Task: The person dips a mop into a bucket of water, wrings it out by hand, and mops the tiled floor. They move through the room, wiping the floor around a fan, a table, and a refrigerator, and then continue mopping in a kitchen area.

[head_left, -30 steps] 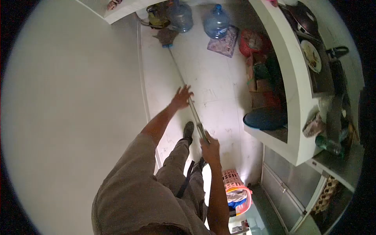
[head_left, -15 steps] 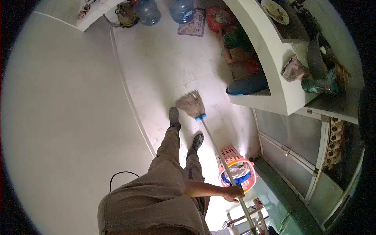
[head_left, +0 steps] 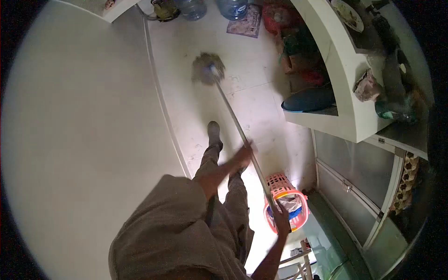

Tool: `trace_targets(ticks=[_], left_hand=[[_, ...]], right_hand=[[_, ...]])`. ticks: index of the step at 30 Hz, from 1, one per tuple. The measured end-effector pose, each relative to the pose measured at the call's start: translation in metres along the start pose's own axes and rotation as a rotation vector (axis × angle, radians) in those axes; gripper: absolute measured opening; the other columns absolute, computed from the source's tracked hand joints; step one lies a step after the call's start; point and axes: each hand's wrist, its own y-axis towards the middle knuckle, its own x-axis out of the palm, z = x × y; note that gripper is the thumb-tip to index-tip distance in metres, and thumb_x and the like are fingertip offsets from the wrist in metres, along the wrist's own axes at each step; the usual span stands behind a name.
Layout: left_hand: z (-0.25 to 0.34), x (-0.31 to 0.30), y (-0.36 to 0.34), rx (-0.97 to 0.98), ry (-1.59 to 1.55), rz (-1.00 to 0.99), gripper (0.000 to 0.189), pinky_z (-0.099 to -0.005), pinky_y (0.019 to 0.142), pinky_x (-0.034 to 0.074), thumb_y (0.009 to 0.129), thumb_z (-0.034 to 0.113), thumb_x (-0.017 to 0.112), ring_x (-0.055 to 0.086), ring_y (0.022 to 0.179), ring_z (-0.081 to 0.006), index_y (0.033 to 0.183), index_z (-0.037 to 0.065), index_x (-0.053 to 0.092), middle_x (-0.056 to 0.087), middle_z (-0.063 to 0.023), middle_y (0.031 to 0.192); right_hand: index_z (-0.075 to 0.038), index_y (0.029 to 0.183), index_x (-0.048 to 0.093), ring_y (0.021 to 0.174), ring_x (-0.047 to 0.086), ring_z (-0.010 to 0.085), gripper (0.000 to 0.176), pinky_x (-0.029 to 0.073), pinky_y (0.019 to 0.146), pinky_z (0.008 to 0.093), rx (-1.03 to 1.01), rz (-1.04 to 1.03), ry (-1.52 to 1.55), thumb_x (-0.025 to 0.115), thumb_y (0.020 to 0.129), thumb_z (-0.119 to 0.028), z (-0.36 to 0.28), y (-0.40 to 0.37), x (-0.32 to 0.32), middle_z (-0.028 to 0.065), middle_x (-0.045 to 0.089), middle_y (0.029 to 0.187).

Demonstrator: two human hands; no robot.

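A mop with a grey string head (head_left: 205, 67) rests on the pale floor beyond the feet, its head blurred and its long handle (head_left: 235, 120) slanting back towards the body. My left hand (head_left: 243, 157), also slightly blurred, is closed round the middle of the handle. Nearer the handle's top end, my right hand (head_left: 282, 221) grips it, in front of a pink laundry basket (head_left: 279, 183) with cloth inside. One dark boot (head_left: 213, 133) shows to the left of the handle; my left hand partly hides the other foot.
Large water bottles (head_left: 232, 8) and a printed mat (head_left: 245, 22) are at the far end. To the right stands a white counter (head_left: 347, 119), with a red bag (head_left: 276, 19) and a dark blue object (head_left: 308, 100) beneath. A pale wall (head_left: 88, 126) runs along the left.
The mop head has moved forward and left, away from the feet. My left hand has shifted down the handle towards the mop head, and my right hand has come into view on the handle.
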Motion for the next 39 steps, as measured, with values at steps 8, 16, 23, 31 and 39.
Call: trace_targets(ticks=[8,16,23,31,39], left_hand=[[0.245,-0.181,0.041,0.027,1.603,0.328,0.075,-0.0609,0.109,0.026,0.073,0.031,0.074,0.013,0.145,-0.0396,0.138,0.014,0.042,0.015,-0.0182,0.157],[0.145,-0.029,-0.003,0.169,1.557,0.052,0.037,-0.0537,0.094,0.033,0.077,0.031,0.067,0.036,0.115,-0.0374,0.106,0.011,0.056,0.039,-0.0152,0.124],[0.090,0.336,-0.137,0.385,1.066,-0.778,0.012,-0.0489,0.079,0.048,0.071,0.014,0.065,0.063,0.082,-0.0315,0.081,0.008,0.061,0.062,-0.0113,0.081],[0.081,0.553,-0.229,0.500,0.827,-1.290,0.026,-0.0454,0.073,0.051,0.075,0.034,0.066,0.065,0.083,-0.0343,0.078,0.008,0.064,0.065,-0.0138,0.080],[0.027,0.461,-0.174,0.394,1.044,-1.268,0.018,-0.0453,0.068,0.050,0.070,0.027,0.064,0.065,0.077,-0.0305,0.076,0.010,0.062,0.064,-0.0108,0.078]], right_hand=[[-0.003,0.115,0.059,0.088,0.062,0.0454,0.037,0.050,0.073,0.0542,-0.347,0.152,-0.048,0.049,0.094,-0.032,-0.167,0.344,0.112,0.0275,0.063,0.099],[-0.005,0.126,0.058,0.073,0.062,0.0404,0.041,0.048,0.067,0.0465,0.078,0.053,0.275,0.057,0.092,-0.027,-0.082,0.126,0.027,0.0270,0.062,0.081],[0.000,0.109,0.065,0.050,0.051,0.0155,0.043,0.040,0.048,0.0358,0.474,0.010,0.206,0.056,0.093,-0.039,0.005,-0.237,-0.145,0.0076,0.054,0.056],[-0.008,0.112,0.070,0.045,0.046,0.0086,0.025,0.038,0.043,0.0246,1.326,0.307,0.096,0.058,0.090,-0.012,-0.070,-0.446,-0.228,0.0058,0.069,0.068],[-0.002,0.101,0.070,0.042,0.041,0.0079,0.021,0.033,0.039,0.0258,1.094,0.266,0.723,0.066,0.087,-0.017,0.058,-0.393,-0.130,-0.0015,0.052,0.056]])
